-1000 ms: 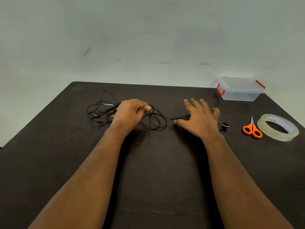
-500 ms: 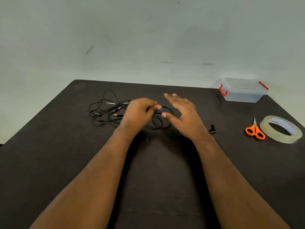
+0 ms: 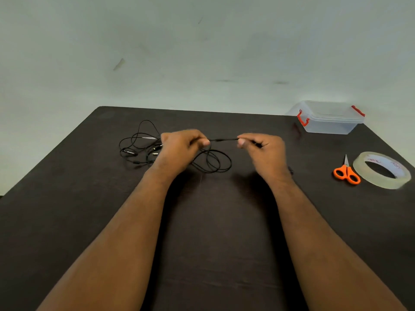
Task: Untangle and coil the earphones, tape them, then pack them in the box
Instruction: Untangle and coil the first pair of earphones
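Black earphones (image 3: 211,161) lie in a tangle on the dark table (image 3: 67,209), with loops spreading left of and below my hands. My left hand (image 3: 179,147) and my right hand (image 3: 262,151) each pinch the cable, and a short stretch of it is pulled taut between them above the table. A clear plastic box (image 3: 329,118) with red latches and its lid on stands at the far right. A roll of clear tape (image 3: 381,169) lies at the right edge.
Orange-handled scissors (image 3: 347,172) lie just left of the tape roll. A small black piece (image 3: 291,170) rests on the table behind my right wrist. A pale wall rises behind the table's far edge.
My right hand has moved left from the table, closed on the cable and drawn it taut against my left hand. Both hands have lifted slightly.
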The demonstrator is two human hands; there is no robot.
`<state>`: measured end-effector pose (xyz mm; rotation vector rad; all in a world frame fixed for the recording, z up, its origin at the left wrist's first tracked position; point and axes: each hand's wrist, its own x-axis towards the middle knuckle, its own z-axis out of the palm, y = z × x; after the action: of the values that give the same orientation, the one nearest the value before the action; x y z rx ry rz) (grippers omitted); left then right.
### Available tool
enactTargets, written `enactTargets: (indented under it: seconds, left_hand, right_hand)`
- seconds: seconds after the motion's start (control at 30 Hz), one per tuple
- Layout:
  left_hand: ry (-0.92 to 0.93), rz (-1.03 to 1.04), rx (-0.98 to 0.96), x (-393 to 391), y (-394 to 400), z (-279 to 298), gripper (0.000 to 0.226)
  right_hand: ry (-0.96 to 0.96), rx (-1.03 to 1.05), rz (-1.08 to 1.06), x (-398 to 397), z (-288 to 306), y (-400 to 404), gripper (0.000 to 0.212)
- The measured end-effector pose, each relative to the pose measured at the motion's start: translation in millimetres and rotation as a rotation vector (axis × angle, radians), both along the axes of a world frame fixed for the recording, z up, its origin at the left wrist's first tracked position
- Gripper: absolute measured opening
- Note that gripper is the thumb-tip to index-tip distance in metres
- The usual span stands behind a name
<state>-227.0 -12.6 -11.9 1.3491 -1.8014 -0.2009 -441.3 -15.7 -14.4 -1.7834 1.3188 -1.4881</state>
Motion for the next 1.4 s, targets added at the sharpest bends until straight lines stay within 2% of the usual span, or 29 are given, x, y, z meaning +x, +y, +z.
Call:
enactTargets:
  seconds: [0.17, 0.37, 0.47, 0.53, 0.57, 0.63, 0.7, 0.77, 0.83, 0.93, 1.0, 1.07, 1.17, 1.3, 1.4]
  left_hand:
    - [-0.017, 0.159, -0.179, 31.5, -2.6, -0.7, 0.009]
    - [-0.126, 0.365, -0.393, 49.5, 2.0, 8.5, 0.01]
    - [-0.121, 0.375, -0.408, 40.1, 3.8, 8.8, 0.011]
    - [-0.085, 0.364, -0.375, 30.9, 4.3, 8.3, 0.013]
    - [-0.073, 0.361, -0.36, 27.7, 4.6, 8.4, 0.013]
    - [-0.075, 0.343, -0.341, 21.3, 5.8, 9.8, 0.012]
    - [-0.11, 0.281, -0.324, 9.8, 7.9, 13.1, 0.012]
    - [-0.166, 0.17, -0.325, -8.1, 10.1, 14.0, 0.009]
    - [-0.2, 0.059, -0.328, -26.4, 12.4, 12.1, 0.007]
    - [-0.178, -0.002, -0.307, -35.5, 13.9, 8.8, 0.009]
    - [-0.144, -0.02, -0.28, -34.3, 13.6, 8.1, 0.01]
    - [-0.129, -0.033, -0.261, -33.5, 13.0, 8.9, 0.011]
    - [-0.161, -0.02, -0.218, -28.4, 11.2, 8.3, 0.015]
    - [-0.156, 0.084, -0.192, -1.7, 4.6, 6.9, 0.014]
    - [-0.157, 0.21, -0.222, 20.0, 1.0, 8.0, 0.01]
  right_hand:
    - [0.028, -0.065, -0.203, -28.2, 0.1, -6.5, 0.011]
    - [0.022, -0.126, -0.365, -51.0, 3.7, -7.4, 0.015]
    - [0.043, -0.082, -0.435, -53.5, 1.1, -6.4, 0.018]
    - [0.049, -0.021, -0.371, -49.5, 0.7, -5.3, 0.026]
    - [0.084, 0.013, -0.285, -45.2, 0.3, -5.1, 0.035]
    - [0.379, 0.019, -0.193, -31.8, 0.8, -2.5, 0.06]
    - [0.655, -0.119, -0.186, -11.4, 2.9, 1.8, 0.073]
    - [0.691, -0.257, -0.089, 10.8, 4.4, 7.0, 0.073]
    - [0.577, -0.281, 0.056, 24.9, -0.7, 10.7, 0.062]
    - [0.166, -0.068, 0.246, 22.2, -2.3, 13.5, 0.045]
    - [-0.049, 0.019, 0.26, 17.0, -1.6, 13.4, 0.027]
    - [-0.087, -0.011, 0.233, 14.0, 0.1, 13.2, 0.019]
    - [-0.068, -0.033, 0.196, 11.3, 1.8, 12.4, 0.018]
    - [-0.14, -0.017, 0.049, -4.4, 3.4, 6.2, 0.015]
    - [-0.303, 0.014, -0.022, -12.5, 9.0, 4.0, 0.014]
